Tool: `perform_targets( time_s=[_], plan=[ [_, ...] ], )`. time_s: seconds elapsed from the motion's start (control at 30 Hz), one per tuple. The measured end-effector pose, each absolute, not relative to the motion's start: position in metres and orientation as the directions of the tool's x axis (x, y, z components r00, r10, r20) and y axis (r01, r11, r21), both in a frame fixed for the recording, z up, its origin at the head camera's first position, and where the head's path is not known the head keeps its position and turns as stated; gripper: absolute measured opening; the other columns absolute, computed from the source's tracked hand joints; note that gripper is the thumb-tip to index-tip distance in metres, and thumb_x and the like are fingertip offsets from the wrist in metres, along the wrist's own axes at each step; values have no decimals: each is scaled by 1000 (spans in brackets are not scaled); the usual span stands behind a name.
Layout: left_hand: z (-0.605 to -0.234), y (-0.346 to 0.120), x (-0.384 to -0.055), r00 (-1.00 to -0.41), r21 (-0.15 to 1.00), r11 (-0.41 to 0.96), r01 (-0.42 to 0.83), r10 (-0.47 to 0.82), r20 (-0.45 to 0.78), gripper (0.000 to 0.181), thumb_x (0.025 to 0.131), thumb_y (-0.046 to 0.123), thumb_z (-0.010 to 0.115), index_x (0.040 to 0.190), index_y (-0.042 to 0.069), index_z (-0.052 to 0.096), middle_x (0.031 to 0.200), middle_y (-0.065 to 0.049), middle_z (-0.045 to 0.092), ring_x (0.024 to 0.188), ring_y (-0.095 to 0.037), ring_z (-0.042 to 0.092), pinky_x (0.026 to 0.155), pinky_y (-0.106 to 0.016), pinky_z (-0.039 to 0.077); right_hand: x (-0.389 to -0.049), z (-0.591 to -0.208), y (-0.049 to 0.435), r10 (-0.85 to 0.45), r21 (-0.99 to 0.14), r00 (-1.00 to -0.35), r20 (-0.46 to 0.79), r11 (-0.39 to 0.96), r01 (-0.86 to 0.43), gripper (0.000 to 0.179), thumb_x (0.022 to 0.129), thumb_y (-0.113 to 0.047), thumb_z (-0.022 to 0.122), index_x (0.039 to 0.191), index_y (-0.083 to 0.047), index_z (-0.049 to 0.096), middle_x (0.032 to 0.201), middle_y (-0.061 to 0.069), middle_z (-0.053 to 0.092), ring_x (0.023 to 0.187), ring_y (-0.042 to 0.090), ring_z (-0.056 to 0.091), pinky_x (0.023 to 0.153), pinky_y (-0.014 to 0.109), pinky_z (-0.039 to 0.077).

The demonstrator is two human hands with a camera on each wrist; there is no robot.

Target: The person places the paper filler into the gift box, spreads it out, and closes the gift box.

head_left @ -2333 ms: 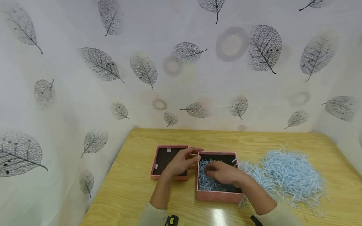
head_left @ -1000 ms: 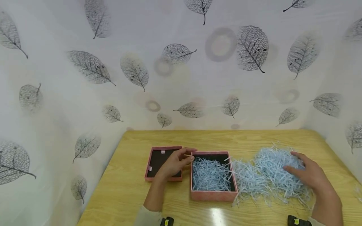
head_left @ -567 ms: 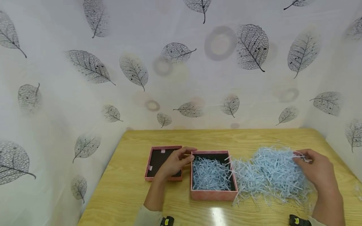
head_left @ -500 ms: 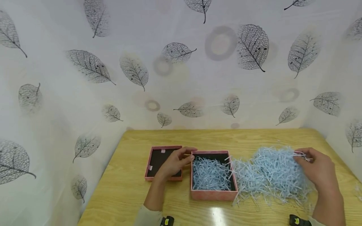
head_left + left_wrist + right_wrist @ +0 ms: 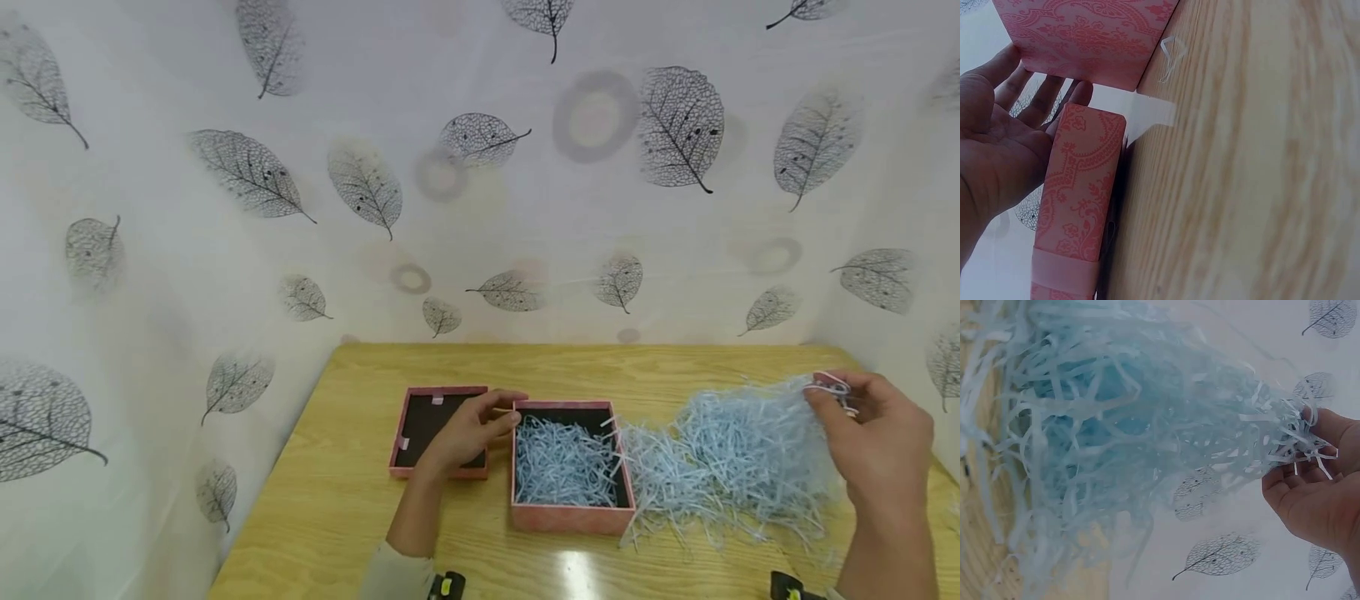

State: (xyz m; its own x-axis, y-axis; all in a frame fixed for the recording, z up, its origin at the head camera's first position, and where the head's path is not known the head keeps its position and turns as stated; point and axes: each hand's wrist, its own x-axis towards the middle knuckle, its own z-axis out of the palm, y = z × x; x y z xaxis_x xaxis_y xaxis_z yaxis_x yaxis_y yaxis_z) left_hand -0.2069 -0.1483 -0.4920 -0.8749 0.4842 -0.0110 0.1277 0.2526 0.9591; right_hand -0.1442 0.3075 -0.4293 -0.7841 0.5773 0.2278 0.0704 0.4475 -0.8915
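Note:
Pale blue shredded paper (image 5: 757, 450) lies heaped on the right of the table. My right hand (image 5: 881, 425) pinches a bunch of its strands; in the right wrist view that shredded paper (image 5: 1104, 419) stretches from the heap up to the fingertips. A pink patterned box (image 5: 573, 520) stands mid-table, its dark inside largely filled with more shreds. Against its left wall my left hand (image 5: 468, 429) rests with fingertips at the rim. The left wrist view shows the left hand (image 5: 1004, 137) with fingers extended, touching the box (image 5: 1085, 37).
Left of the box lies its shallow lid (image 5: 438, 425), dark inside up, partly covered by the left hand. Loose strands spill between box and heap on the wooden table (image 5: 322, 517). A leaf-printed cloth (image 5: 480, 217) hangs behind and along the sides.
The right hand has gone from inside the box to the heap, pinched some shredded paper and drawn it up and rightward. The left hand has stayed at the box.

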Motion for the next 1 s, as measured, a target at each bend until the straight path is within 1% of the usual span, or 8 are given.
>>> perform_targets(
  time_s=[0.13,0.23,0.3,0.47,0.6,0.73,0.87,1.0],
  plan=[
    [-492,-148,-208,-872,959,255,127,489,-14,43,109,28,62,150,15,60,140,-8,61,122,-25,65,103,-45,56,-142,-421,303,602,-919,-743,292,392,-44,26,103,1,65,112,-22,68,102,-20,59,89,-9,59,74,2,47],
    [-492,-148,-208,-871,960,250,128,491,-12,42,109,27,62,149,16,61,140,-8,61,122,-25,65,103,-44,56,-140,-416,299,607,-920,-724,328,379,-99,28,102,4,64,112,-22,68,103,-16,60,86,-7,61,73,3,48],
    [-491,-148,-208,-869,960,247,133,494,-7,41,109,26,62,149,16,60,140,-9,61,122,-25,65,103,-43,56,-139,-413,297,614,-920,-717,330,379,-99,28,103,2,64,112,-24,67,104,-17,59,86,-7,60,73,3,47],
    [-491,-148,-208,-870,960,249,131,493,-9,42,109,26,62,150,14,60,139,-9,62,122,-25,65,103,-42,56,-137,-405,291,622,-910,-698,355,401,-107,26,104,-1,64,114,-25,67,104,-18,58,91,-6,58,76,3,45],
    [-492,-146,-208,-872,961,245,128,490,-8,42,109,24,63,149,13,60,139,-9,62,121,-25,65,103,-43,56,-136,-394,284,616,-901,-682,394,404,-156,28,103,1,64,116,-25,67,106,-16,58,96,-3,57,79,3,45],
    [-493,-144,-209,-875,960,246,136,484,0,41,108,25,64,148,14,62,138,-9,63,120,-24,65,103,-43,56,-139,-377,279,600,-897,-681,419,392,-206,30,103,1,63,119,-25,67,109,-13,58,99,0,57,82,5,45],
    [-493,-143,-209,-878,960,243,136,478,3,41,108,25,63,148,14,62,137,-9,63,119,-25,65,103,-45,56,-145,-357,276,575,-889,-690,440,387,-244,30,105,-1,60,126,-21,67,114,-12,59,102,0,57,87,10,46],
    [-492,-145,-208,-881,962,247,119,472,-12,40,108,23,64,148,15,62,136,-9,63,119,-25,65,103,-48,56,-151,-336,269,535,-867,-690,487,392,-308,33,105,2,60,130,-17,68,116,-11,62,106,2,59,92,13,47]
  ],
)
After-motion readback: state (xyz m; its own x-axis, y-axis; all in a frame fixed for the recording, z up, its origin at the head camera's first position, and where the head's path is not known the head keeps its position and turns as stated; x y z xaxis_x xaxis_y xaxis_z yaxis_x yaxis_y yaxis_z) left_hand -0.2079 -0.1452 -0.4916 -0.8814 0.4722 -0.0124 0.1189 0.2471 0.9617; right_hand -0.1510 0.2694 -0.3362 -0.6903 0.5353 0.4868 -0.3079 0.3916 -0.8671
